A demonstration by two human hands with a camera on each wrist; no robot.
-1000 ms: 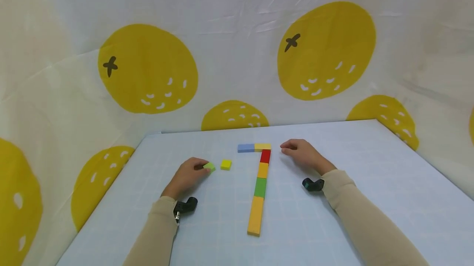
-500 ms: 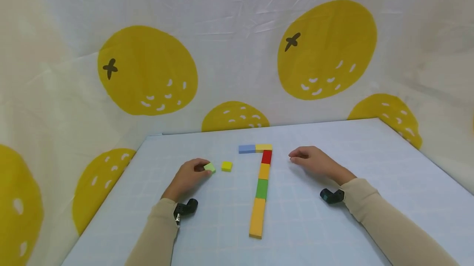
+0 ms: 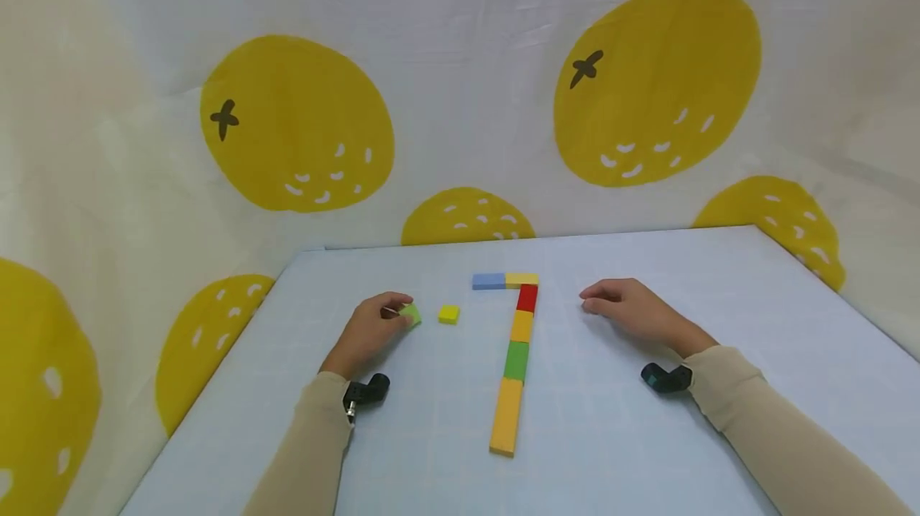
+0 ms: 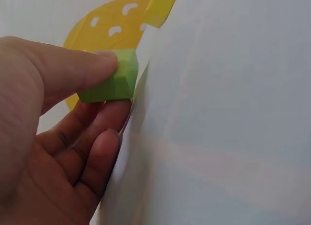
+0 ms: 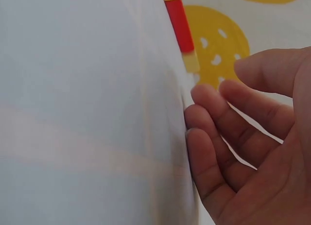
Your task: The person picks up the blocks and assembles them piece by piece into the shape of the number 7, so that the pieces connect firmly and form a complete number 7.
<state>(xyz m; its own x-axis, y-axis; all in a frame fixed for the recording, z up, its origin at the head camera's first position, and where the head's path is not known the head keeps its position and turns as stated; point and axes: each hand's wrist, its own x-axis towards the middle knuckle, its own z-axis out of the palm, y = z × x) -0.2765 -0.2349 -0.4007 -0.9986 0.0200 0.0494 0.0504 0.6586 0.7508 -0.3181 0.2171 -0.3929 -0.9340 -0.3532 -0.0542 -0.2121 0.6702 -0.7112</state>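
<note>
My left hand (image 3: 370, 330) pinches a light green block (image 4: 119, 77) between thumb and fingers, close over the table. Just right of it lies a small yellow block (image 3: 449, 314). My right hand (image 3: 636, 310) rests at the table on the right, fingers loosely curled with nothing between them. Between the hands runs a line of flat blocks: a long orange block (image 3: 507, 418) nearest me, then a green block (image 3: 516, 361), a short orange block (image 3: 521, 327) and a red block (image 3: 527, 298). At the far end a pale yellow block (image 3: 522, 279) and a blue block (image 3: 489, 282) extend leftward.
The table (image 3: 596, 436) has a pale checked cover. Behind it hangs a white curtain (image 3: 474, 101) with large yellow fruit prints. Each wrist carries a small black camera, such as the right one (image 3: 667, 379).
My right hand has moved rightward, away from the line of blocks. My left hand keeps its pinch on the light green block, which is turned slightly. The head view has shifted a little.
</note>
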